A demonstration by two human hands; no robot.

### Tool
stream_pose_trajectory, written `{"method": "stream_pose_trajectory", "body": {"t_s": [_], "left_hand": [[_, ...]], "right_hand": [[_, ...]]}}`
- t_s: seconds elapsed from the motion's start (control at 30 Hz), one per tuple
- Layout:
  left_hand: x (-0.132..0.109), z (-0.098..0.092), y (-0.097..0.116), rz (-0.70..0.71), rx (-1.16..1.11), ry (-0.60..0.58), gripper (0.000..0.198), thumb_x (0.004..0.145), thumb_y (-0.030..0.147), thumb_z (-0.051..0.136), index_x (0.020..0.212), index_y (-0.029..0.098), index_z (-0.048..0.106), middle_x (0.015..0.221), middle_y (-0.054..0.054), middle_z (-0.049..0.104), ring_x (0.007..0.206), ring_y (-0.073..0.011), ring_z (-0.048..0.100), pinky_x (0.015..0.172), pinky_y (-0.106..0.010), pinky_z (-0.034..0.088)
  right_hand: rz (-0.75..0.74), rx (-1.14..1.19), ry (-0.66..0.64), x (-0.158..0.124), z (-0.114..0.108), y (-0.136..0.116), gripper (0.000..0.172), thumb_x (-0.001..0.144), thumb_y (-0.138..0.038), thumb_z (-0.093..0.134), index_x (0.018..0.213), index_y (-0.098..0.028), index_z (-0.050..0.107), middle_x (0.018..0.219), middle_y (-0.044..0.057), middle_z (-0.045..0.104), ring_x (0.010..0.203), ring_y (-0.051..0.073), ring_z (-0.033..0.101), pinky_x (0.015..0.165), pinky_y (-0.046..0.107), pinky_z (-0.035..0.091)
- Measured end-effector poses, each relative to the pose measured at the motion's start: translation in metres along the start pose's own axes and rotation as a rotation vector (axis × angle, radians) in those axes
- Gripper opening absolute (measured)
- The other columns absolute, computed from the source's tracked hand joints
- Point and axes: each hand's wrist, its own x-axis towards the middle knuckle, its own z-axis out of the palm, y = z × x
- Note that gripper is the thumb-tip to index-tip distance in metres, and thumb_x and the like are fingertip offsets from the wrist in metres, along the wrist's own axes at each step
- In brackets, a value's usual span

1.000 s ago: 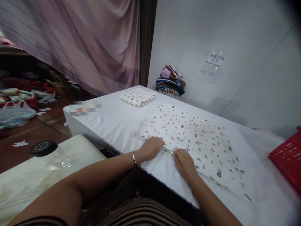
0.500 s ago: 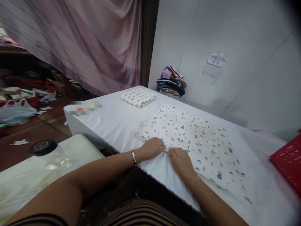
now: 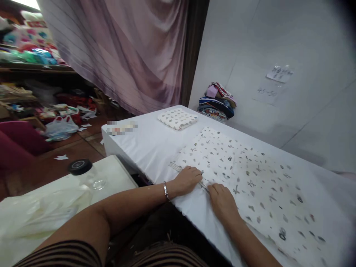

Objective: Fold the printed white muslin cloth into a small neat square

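A white printed cloth [image 3: 250, 178] with small grey motifs lies spread flat on the white-covered table [image 3: 150, 144]. My left hand [image 3: 187, 180] rests on the cloth's near edge, fingers curled down onto the hem. My right hand [image 3: 222, 200] sits close beside it on the same edge, fingers bent and pressing the fabric. A silver bracelet [image 3: 165, 186] circles my left wrist.
A folded printed cloth [image 3: 178, 118] lies at the table's far end. A pile of folded coloured fabrics [image 3: 217, 102] stands against the wall. A jar with a black lid [image 3: 83, 172] sits on a lower pale surface at left. Clutter and bags cover the floor beyond.
The camera has turned left, so the red crate at right has left the view. Both hands stay close together on the cloth's near edge.
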Motion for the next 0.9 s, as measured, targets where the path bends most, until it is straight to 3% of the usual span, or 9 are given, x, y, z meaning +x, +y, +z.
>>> {"method": "stream_pose_trajectory", "body": {"t_s": [0.2, 0.4, 0.6, 0.9], "left_hand": [[-0.004, 0.0, -0.003, -0.001, -0.015, 0.011, 0.01, 0.086, 0.012, 0.047, 0.086, 0.018, 0.055, 0.086, -0.003, 0.058, 0.083, -0.0178, 0.049, 0.072, -0.032, 0.037], [-0.009, -0.002, -0.008, -0.084, 0.003, 0.0, 0.01, 0.084, 0.011, 0.049, 0.088, 0.017, 0.055, 0.092, -0.005, 0.058, 0.086, -0.0188, 0.049, 0.074, -0.032, 0.037], [-0.019, -0.008, -0.023, -0.195, 0.021, -0.023, 0.009, 0.085, 0.01, 0.049, 0.082, 0.017, 0.054, 0.091, -0.005, 0.058, 0.085, -0.0189, 0.05, 0.074, -0.032, 0.038], [-0.039, -0.011, -0.053, -0.354, 0.057, -0.001, 0.016, 0.084, 0.007, 0.045, 0.084, 0.017, 0.057, 0.092, -0.006, 0.06, 0.091, -0.0199, 0.051, 0.077, -0.034, 0.039]], "right_hand": [[-0.003, 0.004, 0.012, 0.013, -0.002, -0.004, 0.024, 0.083, -0.003, 0.044, 0.095, -0.017, 0.058, 0.088, 0.007, 0.056, 0.081, 0.022, 0.049, 0.068, 0.033, 0.036], [-0.022, 0.03, 0.062, 0.014, 0.009, -0.007, 0.023, 0.083, -0.004, 0.045, 0.097, -0.016, 0.058, 0.087, 0.008, 0.056, 0.078, 0.022, 0.049, 0.069, 0.034, 0.038], [-0.05, 0.055, 0.129, 0.011, 0.018, -0.004, 0.025, 0.084, -0.003, 0.042, 0.099, -0.016, 0.057, 0.088, 0.008, 0.058, 0.078, 0.021, 0.05, 0.07, 0.033, 0.04], [-0.038, 0.106, 0.119, 0.009, 0.019, -0.002, 0.03, 0.084, -0.005, 0.044, 0.11, -0.016, 0.056, 0.093, 0.008, 0.06, 0.084, 0.022, 0.053, 0.073, 0.034, 0.043]]}}
